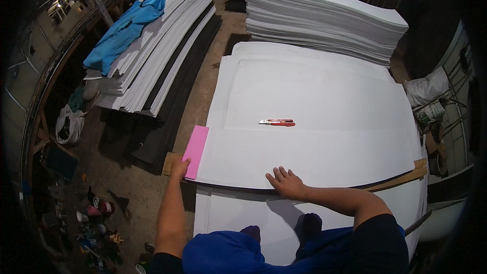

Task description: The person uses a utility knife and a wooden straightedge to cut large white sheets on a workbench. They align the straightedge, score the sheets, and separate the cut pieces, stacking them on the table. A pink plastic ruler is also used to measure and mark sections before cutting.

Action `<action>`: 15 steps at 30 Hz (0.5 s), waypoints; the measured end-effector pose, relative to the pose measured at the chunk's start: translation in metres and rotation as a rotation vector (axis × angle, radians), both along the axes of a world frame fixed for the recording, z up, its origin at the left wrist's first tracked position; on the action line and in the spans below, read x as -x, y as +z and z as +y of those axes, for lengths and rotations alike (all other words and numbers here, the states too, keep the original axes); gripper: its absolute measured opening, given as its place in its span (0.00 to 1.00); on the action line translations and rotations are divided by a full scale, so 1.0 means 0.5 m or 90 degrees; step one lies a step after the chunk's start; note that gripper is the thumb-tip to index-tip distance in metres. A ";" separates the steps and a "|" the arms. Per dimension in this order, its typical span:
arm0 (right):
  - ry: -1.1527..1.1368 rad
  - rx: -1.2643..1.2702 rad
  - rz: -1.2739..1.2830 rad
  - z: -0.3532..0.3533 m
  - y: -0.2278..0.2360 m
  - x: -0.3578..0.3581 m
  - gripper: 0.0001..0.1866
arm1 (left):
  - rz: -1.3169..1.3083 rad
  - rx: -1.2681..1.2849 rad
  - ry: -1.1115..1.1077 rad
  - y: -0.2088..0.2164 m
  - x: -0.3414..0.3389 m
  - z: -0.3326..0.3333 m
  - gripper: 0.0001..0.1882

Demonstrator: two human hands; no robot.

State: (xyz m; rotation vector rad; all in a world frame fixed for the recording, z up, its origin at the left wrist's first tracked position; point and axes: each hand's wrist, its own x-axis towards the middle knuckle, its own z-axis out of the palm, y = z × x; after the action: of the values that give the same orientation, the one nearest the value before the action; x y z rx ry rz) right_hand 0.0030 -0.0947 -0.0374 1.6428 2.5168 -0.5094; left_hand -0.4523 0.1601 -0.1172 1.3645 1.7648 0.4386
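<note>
My left hand (179,166) grips the near end of a flat pink rectangular block (196,152), thumb on top, at the near left corner of a large white sheet (314,96). The fingers beneath the block are hidden. My right hand (288,183) lies palm down with fingers spread on the sheet's near edge, holding nothing. Beyond it, a red-handled utility knife (279,122) rests on the sheet, apart from both hands. A wooden strip (401,178) shows under the near edge at the right, and its other end (171,163) sticks out beside my left hand.
A tall stack of white sheets (319,20) stands at the back. Another stack (162,45) is at the left, with blue cloth (127,30) draped over it. Loose litter (99,213) covers the floor at lower left. White sacks (427,89) sit at the right.
</note>
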 end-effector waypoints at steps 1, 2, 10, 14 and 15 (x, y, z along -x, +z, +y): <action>-0.003 0.012 -0.008 -0.002 0.019 -0.016 0.35 | 0.003 0.031 -0.014 0.035 -0.039 -0.003 0.22; -0.002 0.021 -0.012 0.001 0.038 -0.027 0.35 | 0.012 0.057 -0.024 0.079 -0.067 -0.004 0.22; 0.000 0.032 0.053 0.058 0.156 -0.051 0.33 | 0.112 0.015 -0.054 0.168 -0.060 0.061 0.23; -0.016 0.103 0.035 0.062 0.187 -0.079 0.29 | 0.007 -0.025 -0.102 0.168 -0.096 0.070 0.22; -0.017 0.093 0.017 0.058 0.180 -0.088 0.30 | 0.041 -0.066 -0.125 0.170 -0.115 0.070 0.22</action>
State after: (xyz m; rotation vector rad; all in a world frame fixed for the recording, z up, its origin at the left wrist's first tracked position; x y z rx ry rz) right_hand 0.0469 -0.0659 0.0527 1.6283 2.4149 -0.7029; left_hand -0.3950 0.1953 -0.0324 1.6237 1.6579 0.3870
